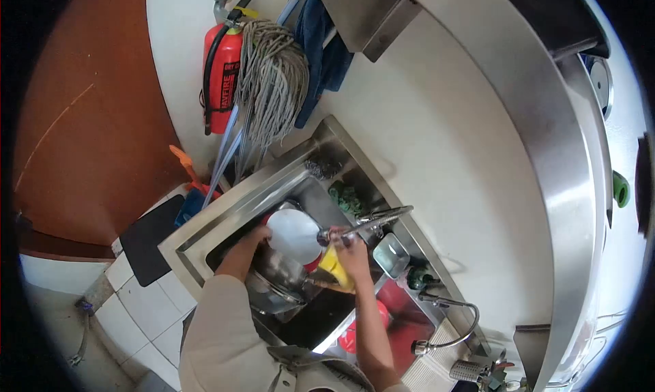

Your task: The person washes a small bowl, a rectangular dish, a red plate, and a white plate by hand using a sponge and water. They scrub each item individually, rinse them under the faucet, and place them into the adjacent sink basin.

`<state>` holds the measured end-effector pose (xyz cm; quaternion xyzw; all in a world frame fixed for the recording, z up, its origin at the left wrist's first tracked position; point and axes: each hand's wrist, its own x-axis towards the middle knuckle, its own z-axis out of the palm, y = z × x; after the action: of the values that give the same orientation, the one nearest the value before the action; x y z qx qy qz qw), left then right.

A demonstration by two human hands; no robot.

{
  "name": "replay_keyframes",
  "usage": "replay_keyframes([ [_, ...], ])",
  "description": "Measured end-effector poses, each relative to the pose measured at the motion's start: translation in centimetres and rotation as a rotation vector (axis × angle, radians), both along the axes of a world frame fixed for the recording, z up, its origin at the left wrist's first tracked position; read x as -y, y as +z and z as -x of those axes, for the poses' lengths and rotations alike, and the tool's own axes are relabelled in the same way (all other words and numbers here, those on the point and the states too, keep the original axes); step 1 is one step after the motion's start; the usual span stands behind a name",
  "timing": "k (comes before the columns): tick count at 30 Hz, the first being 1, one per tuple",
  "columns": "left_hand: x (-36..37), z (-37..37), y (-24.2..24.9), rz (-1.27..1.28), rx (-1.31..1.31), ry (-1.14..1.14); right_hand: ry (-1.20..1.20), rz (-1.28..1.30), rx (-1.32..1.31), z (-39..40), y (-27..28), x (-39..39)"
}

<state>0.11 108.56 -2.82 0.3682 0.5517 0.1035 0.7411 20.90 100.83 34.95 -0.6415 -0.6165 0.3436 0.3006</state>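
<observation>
Over the left sink basin, my left hand (pixel 258 236) curls at the side of a shiny metal pot (pixel 281 272), which is tilted. Just beyond the fingers is a round white dish (pixel 293 231) with a red edge. My right hand (pixel 351 254) closes round the black-headed faucet sprayer (pixel 323 238), its head pointing toward the dish. Right below that hand is a yellow piece (pixel 331 264), which looks like a sponge; how it is held is hidden. Another metal vessel (pixel 273 296) shows low in the basin, partly covered by my left arm.
The steel sink rim (pixel 239 180) surrounds the basins. Green scrubbing material (pixel 346 197), a clear container (pixel 391 255) and a dark green bottle (pixel 419 278) line the back ledge. A second curved faucet (pixel 471 317) stands right. A mop (pixel 273 78) and fire extinguisher (pixel 222 78) hang beyond.
</observation>
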Motion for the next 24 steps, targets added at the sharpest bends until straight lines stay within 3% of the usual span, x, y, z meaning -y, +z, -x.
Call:
replay_keyframes([
  [2, 0.3, 0.0, -0.3, 0.039, 0.075, 0.054, 0.009, -0.014, 0.063, -0.8, -0.6, 0.4],
  [4, 0.7, -0.3, -0.4, 0.074, 0.167, 0.107, 0.007, -0.031, 0.336, -1.7, -1.4, 0.3],
  [10, 0.5, -2.6, 1.1, 0.139, 0.506, 0.174, -0.209, 0.001, 0.438, -1.5, -2.3, 0.7],
  [13, -0.5, -3.8, 8.4, 0.298, 0.332, 0.346, -0.287, -0.055, 0.464, -0.7, -2.1, 0.5],
  [16, -0.2, -3.8, 12.2, 0.243, 0.32, 0.313, -0.317, -0.016, 0.514, -1.2, -3.5, 0.1],
  [18, -0.4, -3.3, 14.0, 0.246, 0.298, 0.218, -0.318, -0.009, 0.49, -1.5, -4.0, -0.1],
  [20, 0.7, -2.9, 17.0, 0.227, 0.286, 0.233, -0.222, -0.147, 0.266, -1.8, -4.9, -0.2],
  [21, 1.2, -2.5, 18.0, 0.227, 0.269, 0.222, -0.2, -0.066, 0.244, -1.8, -4.7, -0.2],
  [24, 2.0, -1.8, 19.0, 0.288, 0.455, 0.143, -0.129, -0.15, 0.025, -0.1, -2.6, 0.1],
])
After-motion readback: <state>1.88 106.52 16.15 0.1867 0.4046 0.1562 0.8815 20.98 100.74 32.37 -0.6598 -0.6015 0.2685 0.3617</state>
